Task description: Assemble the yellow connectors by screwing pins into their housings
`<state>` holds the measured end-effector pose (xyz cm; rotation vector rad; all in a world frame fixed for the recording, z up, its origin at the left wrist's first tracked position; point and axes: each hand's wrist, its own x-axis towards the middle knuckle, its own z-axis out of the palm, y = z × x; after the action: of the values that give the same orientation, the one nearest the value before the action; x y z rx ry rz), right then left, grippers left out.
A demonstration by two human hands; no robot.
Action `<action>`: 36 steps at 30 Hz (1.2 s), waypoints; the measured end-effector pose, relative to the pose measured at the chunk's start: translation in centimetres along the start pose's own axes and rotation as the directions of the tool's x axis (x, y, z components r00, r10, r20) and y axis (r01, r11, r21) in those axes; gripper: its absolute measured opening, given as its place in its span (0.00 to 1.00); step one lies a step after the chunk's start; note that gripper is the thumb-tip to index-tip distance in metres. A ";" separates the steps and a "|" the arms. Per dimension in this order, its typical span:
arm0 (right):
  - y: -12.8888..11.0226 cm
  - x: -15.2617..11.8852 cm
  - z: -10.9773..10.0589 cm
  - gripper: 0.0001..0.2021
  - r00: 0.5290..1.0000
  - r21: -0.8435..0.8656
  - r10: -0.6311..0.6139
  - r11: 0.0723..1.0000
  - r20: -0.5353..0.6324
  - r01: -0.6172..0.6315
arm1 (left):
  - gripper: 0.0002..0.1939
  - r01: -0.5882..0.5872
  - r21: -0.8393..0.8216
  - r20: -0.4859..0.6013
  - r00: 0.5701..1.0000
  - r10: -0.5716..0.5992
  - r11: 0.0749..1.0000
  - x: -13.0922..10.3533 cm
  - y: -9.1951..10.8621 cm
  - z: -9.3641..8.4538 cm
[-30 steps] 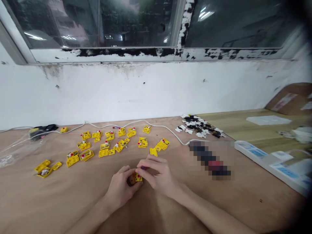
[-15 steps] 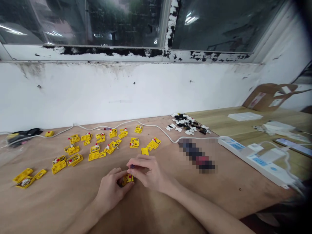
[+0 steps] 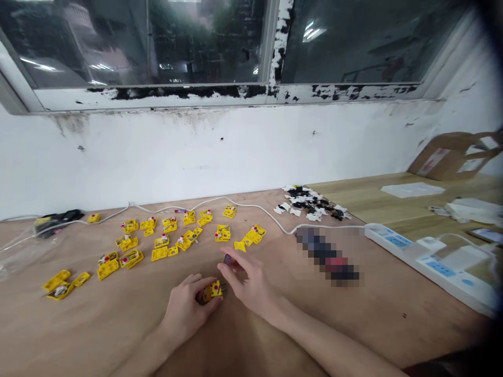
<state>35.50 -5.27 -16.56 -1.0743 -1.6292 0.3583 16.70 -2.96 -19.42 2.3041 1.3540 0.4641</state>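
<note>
My left hand (image 3: 184, 305) is closed around a small yellow plastic casing (image 3: 214, 289) with a red round part on it. Thin metal prongs stick out of the casing's right side. Just up and to the right, my right hand (image 3: 253, 280) pinches a small dark purple piece (image 3: 227, 259) between thumb and fingers, apart from the casing. What this piece is cannot be made out. Beyond my hands lie several opened yellow casings (image 3: 160, 254) with red and white parts inside.
A pile of black and white pieces (image 3: 310, 201) lies at the back. To the right are a white power strip (image 3: 432, 264), a blurred-out dark item (image 3: 328, 256) and a cardboard box (image 3: 444, 154). A white cable (image 3: 271, 213) runs along the wall side.
My right hand has drawn away from the yellow casing, up and to the right, with the dark purple piece in its fingers. The casing's prongs now show. The camera view has shifted slightly.
</note>
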 end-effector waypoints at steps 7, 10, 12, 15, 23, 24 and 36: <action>1.8 1.5 -1.8 0.17 0.973 0.115 0.199 0.976 -0.120 -0.185 | 0.42 -0.149 0.083 0.011 0.989 0.148 0.985 0.6 -1.1 -1.4; 2.3 2.0 -2.8 0.14 0.990 -0.115 0.143 0.983 0.009 -0.141 | 0.41 -0.277 0.095 0.049 0.961 0.273 0.956 1.0 -3.0 -3.9; 2.3 2.0 -3.1 0.12 0.974 -0.253 0.121 0.965 0.189 -0.071 | 0.31 -0.304 0.073 0.088 0.951 0.298 0.950 1.3 -4.4 -5.5; 1.8 1.7 -3.2 0.14 0.879 -0.352 0.164 0.936 0.447 0.004 | 0.21 -0.261 -0.002 0.118 0.959 0.259 0.965 1.7 -6.1 -6.6; 1.1 1.0 -2.2 0.17 0.773 -0.367 0.203 0.929 0.601 0.042 | 0.12 -0.169 -0.165 0.179 0.964 0.198 0.972 2.1 -7.4 -6.6; 1.1 0.9 -2.0 0.16 0.772 -0.375 0.208 0.926 0.601 0.042 | 0.13 -0.148 -0.177 0.194 0.964 0.182 0.973 2.1 -7.6 -6.8; 2.1 0.8 -1.7 0.13 0.789 -0.395 0.259 0.919 0.557 -0.023 | 0.14 0.086 -0.135 0.384 0.923 -0.028 0.987 1.7 -8.7 -11.0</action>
<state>38.00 -4.00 -16.95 -1.4781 -2.2543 0.5502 5.72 4.40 -14.44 2.0880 1.1477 0.0830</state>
